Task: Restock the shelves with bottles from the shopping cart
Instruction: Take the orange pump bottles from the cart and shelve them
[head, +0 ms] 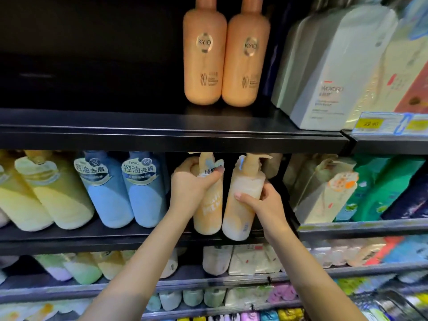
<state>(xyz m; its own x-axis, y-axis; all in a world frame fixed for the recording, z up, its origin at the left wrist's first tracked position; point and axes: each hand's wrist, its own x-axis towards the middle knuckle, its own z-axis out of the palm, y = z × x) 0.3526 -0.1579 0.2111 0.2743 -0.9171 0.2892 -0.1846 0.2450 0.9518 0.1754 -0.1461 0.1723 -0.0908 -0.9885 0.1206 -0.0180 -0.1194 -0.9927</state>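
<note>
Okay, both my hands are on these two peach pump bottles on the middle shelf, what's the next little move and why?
Probably push the right bottle back and upright: it tilts, its base over the shelf edge, while the right hand grips it. The left hand holds the left bottle.

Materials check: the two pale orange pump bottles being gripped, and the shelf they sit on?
Left pump bottle and right pump bottle: likely plastic, semi-matte; the right one looks slightly translucent, fading orange to pale. Left hand grips the left bottle near its neck, right hand holds the right bottle's body. Shelf: probably black painted metal, judging by its thin straight edge and dull sheen.
</note>
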